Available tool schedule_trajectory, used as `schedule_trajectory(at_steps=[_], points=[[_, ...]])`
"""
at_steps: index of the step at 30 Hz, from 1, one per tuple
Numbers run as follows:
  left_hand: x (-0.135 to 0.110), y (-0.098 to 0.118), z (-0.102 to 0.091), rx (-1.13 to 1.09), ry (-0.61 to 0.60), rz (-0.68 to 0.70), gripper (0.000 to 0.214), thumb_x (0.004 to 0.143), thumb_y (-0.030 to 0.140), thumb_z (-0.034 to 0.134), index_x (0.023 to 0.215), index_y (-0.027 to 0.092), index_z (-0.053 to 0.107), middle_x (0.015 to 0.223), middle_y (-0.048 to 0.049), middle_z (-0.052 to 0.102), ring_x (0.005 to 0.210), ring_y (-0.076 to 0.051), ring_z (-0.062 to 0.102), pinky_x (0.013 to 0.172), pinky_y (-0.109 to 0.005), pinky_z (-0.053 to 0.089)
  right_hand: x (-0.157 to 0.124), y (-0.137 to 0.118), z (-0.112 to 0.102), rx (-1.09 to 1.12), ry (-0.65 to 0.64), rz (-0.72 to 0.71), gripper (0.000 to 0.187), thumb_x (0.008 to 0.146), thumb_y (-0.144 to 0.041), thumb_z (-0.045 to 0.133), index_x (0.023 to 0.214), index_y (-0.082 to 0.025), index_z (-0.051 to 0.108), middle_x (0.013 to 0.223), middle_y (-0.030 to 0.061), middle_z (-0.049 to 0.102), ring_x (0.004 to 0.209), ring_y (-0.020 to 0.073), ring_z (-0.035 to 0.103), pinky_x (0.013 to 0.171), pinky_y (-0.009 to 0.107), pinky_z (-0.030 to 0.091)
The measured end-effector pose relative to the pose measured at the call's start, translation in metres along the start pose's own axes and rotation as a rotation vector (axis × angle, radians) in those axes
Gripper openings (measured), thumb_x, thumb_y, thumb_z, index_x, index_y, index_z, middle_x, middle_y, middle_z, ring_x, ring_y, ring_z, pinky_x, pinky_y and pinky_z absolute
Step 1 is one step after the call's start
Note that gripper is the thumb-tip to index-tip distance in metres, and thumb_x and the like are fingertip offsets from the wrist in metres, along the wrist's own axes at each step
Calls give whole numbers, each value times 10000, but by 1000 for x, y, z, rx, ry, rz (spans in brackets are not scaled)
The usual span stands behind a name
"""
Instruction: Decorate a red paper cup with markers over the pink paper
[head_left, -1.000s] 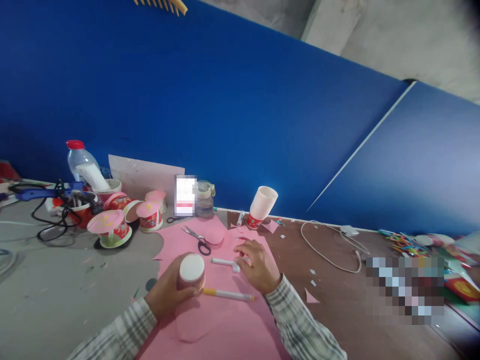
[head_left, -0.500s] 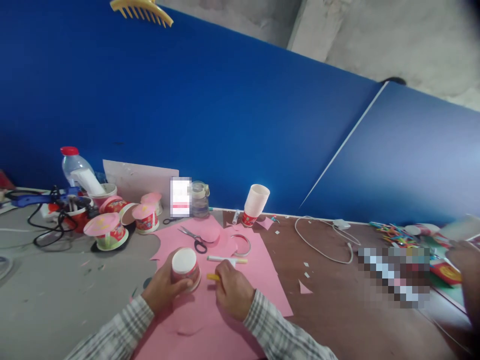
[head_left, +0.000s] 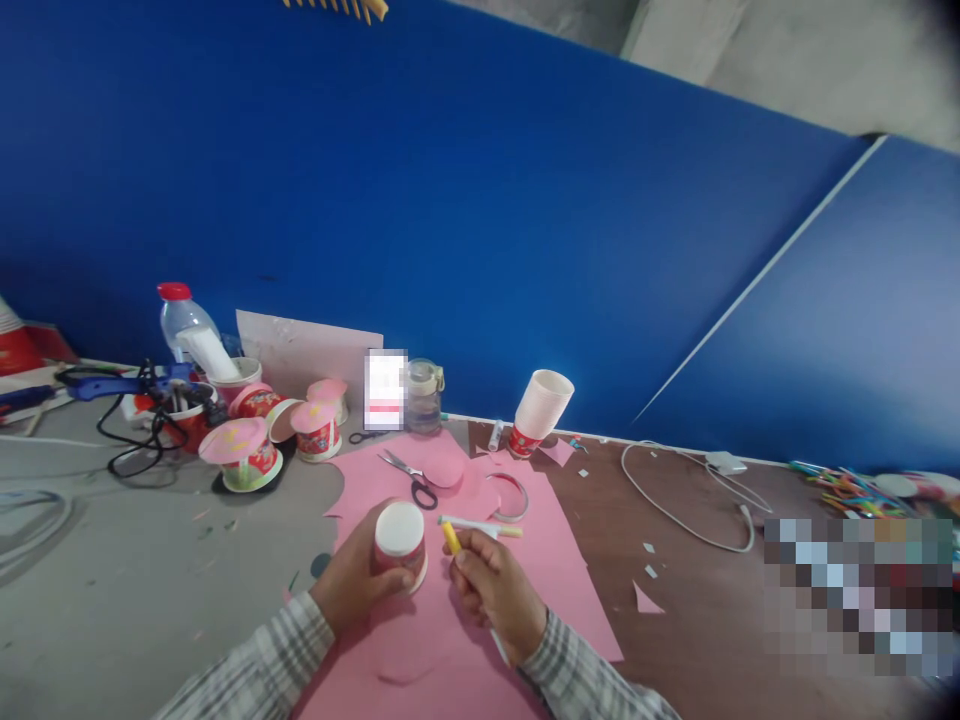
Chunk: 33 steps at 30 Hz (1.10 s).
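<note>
My left hand (head_left: 358,582) is wrapped round an upturned paper cup (head_left: 400,541) that stands on a pink paper sheet (head_left: 540,560). Just right of the cup, my right hand (head_left: 495,592) is closed on a white marker with a yellow tip (head_left: 451,537); the tip points up towards the cup. A second white pen (head_left: 480,526) lies on the sheet just beyond my fingers. Black-handled scissors (head_left: 411,477) lie further back on the pink paper.
Several decorated cups (head_left: 247,455) and a red-capped bottle (head_left: 184,322) stand at the back left by a blue glue gun (head_left: 112,385) with black cable. A stack of paper cups (head_left: 541,410) leans by the blue wall. A white cable (head_left: 690,495) lies on the brown table.
My right hand moved from the far pen to the marker lying near the cup, picked it up and now holds it tip up. The left hand kept its hold on the cup.
</note>
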<state>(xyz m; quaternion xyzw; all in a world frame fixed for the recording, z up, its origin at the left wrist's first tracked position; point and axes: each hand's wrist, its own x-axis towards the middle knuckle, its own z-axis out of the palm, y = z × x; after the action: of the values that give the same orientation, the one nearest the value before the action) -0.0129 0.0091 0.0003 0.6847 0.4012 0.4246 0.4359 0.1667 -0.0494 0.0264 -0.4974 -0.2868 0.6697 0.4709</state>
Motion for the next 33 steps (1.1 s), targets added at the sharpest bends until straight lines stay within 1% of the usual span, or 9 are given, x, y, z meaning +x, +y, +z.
schedule_trajectory(at_steps=[5, 10, 13, 15, 18, 21, 24, 29, 33], points=[[1, 5, 3, -173, 32, -16, 479, 432, 235, 733, 894, 198, 610, 646, -53, 671, 673, -336, 570, 608, -459, 475, 3, -3, -10, 85, -5, 50, 238, 559, -332, 648, 737, -189, 580, 471, -60, 551, 265, 52, 337, 261, 141, 249], [1, -2, -4, -197, 177, -61, 384, 512, 436, 644, 807, 191, 625, 726, -89, 677, 727, -335, 552, 669, -488, 457, 0, -7, -15, 142, -106, 107, 270, 455, -87, 651, 713, -156, 608, 591, -16, 613, 403, 111, 520, 366, 204, 439], [1, -8, -8, -205, 229, -114, 410, 591, 531, 519, 769, 181, 638, 759, -112, 673, 783, -351, 547, 747, -516, 430, -5, -11, -15, 141, -164, 134, 298, 448, -60, 672, 729, -144, 618, 634, 4, 638, 411, 128, 567, 420, 257, 504], [2, -10, -9, -245, 243, -154, 457, 627, 568, 445, 767, 181, 645, 770, -130, 682, 818, -368, 553, 772, -530, 425, -10, -15, -15, 115, -224, 144, 384, 514, -135, 713, 884, -160, 612, 649, 18, 659, 395, 158, 603, 415, 295, 519], [4, -8, -6, -337, 250, -241, 518, 621, 608, 411, 787, 181, 653, 831, -158, 702, 892, -387, 556, 798, -535, 432, -18, -21, -14, 43, -280, 69, 583, 642, -272, 705, 1174, -270, 466, 644, 5, 675, 325, 169, 599, 335, 281, 491], [6, -4, -1, -459, 241, -329, 594, 618, 643, 363, 852, 169, 634, 871, -167, 713, 881, -386, 588, 756, -545, 471, -24, -27, -11, 54, -253, -69, 432, 643, -331, 713, 1050, -252, 592, 614, 0, 659, 246, 113, 507, 265, 223, 428], [7, 1, 1, -561, 237, -398, 597, 583, 636, 441, 894, 154, 605, 868, -167, 720, 850, -385, 608, 711, -544, 495, -26, -30, -11, 145, -276, -121, 244, 618, -367, 718, 798, -204, 691, 561, 4, 626, 235, 88, 455, 267, 208, 393], [5, 10, -3, -662, 184, -458, 490, 521, 536, 613, 775, 118, 634, 692, -158, 726, 694, -374, 641, 626, -521, 513, -24, -30, -9, 265, -317, -67, 352, 603, -453, 623, 867, -222, 653, 570, 42, 635, 380, 186, 572, 418, 285, 455], [6, 11, -3, -704, 179, -435, 470, 494, 464, 681, 817, 124, 637, 673, -123, 715, 674, -332, 635, 619, -463, 509, -24, -25, 4, 271, -283, -220, 393, 509, -381, 686, 877, -275, 595, 672, 35, 630, 513, 225, 584, 526, 323, 460]])
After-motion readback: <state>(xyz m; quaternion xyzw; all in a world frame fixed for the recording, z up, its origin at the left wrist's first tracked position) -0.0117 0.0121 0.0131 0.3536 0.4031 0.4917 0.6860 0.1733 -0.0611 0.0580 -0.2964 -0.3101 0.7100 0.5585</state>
